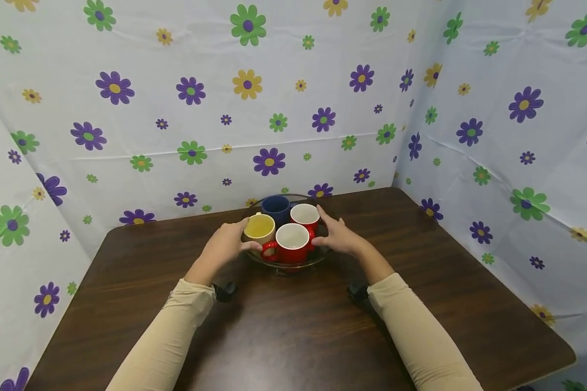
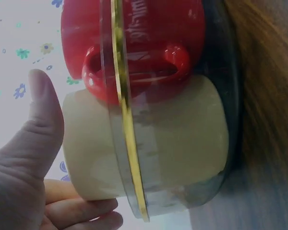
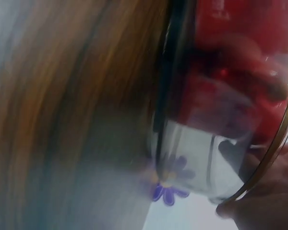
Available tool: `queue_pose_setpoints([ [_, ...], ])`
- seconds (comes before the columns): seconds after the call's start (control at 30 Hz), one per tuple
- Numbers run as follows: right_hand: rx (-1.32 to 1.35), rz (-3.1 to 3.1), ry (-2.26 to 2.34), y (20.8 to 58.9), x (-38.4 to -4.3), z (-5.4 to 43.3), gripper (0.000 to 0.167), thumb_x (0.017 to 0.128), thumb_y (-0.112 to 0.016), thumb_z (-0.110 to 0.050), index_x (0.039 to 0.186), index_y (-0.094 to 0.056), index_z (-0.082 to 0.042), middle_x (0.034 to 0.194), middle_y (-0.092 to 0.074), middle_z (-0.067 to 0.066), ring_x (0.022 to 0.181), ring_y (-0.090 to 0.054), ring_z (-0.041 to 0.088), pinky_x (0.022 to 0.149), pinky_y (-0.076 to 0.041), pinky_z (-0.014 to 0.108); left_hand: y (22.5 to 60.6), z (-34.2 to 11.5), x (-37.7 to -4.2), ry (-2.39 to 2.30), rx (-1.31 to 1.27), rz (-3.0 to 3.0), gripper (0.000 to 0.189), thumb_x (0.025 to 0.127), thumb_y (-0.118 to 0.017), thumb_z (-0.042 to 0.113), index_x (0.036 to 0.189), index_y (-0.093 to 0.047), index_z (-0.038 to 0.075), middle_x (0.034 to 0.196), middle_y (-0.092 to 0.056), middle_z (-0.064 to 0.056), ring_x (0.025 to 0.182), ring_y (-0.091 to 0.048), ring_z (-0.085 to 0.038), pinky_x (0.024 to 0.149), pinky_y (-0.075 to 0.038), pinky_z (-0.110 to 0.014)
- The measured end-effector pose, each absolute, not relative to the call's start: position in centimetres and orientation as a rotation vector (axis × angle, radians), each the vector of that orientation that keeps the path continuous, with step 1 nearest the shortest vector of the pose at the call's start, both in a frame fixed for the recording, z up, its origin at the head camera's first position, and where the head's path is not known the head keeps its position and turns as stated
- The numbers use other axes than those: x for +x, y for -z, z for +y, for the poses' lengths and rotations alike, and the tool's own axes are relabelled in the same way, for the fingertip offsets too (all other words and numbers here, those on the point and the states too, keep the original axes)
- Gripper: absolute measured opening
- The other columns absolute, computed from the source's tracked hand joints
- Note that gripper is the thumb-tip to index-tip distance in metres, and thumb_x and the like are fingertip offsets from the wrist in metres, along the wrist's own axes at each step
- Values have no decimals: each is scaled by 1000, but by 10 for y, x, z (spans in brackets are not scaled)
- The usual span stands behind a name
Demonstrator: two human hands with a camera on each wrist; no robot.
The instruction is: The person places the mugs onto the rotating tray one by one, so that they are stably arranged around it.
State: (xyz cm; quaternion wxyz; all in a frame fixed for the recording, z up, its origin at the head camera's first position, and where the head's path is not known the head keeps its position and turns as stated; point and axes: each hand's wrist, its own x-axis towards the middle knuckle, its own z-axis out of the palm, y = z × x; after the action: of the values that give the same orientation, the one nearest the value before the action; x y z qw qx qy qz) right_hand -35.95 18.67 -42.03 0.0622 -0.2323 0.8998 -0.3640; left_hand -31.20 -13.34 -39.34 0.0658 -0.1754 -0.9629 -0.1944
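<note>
A clear glass bowl point(image 1: 300, 265) with a gold rim point(image 2: 130, 143) holds a cream mug point(image 1: 260, 227) with a yellow inside, a blue mug point(image 1: 276, 207), a front red mug point(image 1: 292, 252) and a rear red mug point(image 1: 305, 214). At the cream mug is my left hand point(image 1: 224, 243), its thumb stretched toward the front red mug's handle point(image 1: 270, 251) and its fingers along the mug's far side. On the right, my right hand point(image 1: 341, 237) spreads thumb and fingers beside the red mugs, at the bowl's rim. The right wrist view is blurred.
The bowl stands near the back edge of a dark wooden table point(image 1: 283, 336). Flower-printed white cloth point(image 1: 205, 125) hangs close behind it and along both sides. A dark wrist strap point(image 1: 225, 291) sits under the left sleeve, and another point(image 1: 357, 291) under the right.
</note>
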Motion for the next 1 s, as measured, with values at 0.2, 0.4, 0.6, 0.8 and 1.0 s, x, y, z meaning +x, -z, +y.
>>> queue_pose_setpoints([
  [0.2,-630,2807,991,419,-353,172,124,82,-81,-46,162,3,-3,164,-25,21,148,-30,44,115,11,70,400,-127,-304,547,-426,-2872,95,80,-85,46,149,-43,-4,134,-60,-26,118,-61,-44,103,-47,-61],
  [0.4,-632,2791,972,420,-352,169,126,81,-76,-59,163,3,-6,165,-24,19,148,-29,43,117,10,67,405,-130,-300,604,-411,-2857,95,82,-84,44,151,-40,-5,142,-54,-28,123,-58,-45,103,-46,-60],
  [0.6,-710,2747,949,412,-356,169,122,85,-73,-58,162,5,-4,168,-12,18,151,-22,43,115,11,69,403,-134,-300,648,-424,-2822,95,82,-85,43,151,-40,-5,145,-52,-28,124,-58,-46,103,-46,-61],
  [0.8,-729,2663,1093,395,-368,184,92,100,-64,-34,163,-3,-5,166,-19,21,150,-25,41,120,-5,66,405,-131,-303,636,-430,-2825,97,81,-84,48,151,-40,-5,146,-51,-28,126,-57,-46,105,-44,-61],
  [1.0,-710,2638,1196,387,-402,182,72,108,-34,-50,160,-24,-1,161,-33,23,148,-30,43,117,-27,61,409,-121,-303,612,-438,-2821,98,80,-83,52,148,-44,-6,141,-55,-28,125,-57,-44,107,-42,-61],
])
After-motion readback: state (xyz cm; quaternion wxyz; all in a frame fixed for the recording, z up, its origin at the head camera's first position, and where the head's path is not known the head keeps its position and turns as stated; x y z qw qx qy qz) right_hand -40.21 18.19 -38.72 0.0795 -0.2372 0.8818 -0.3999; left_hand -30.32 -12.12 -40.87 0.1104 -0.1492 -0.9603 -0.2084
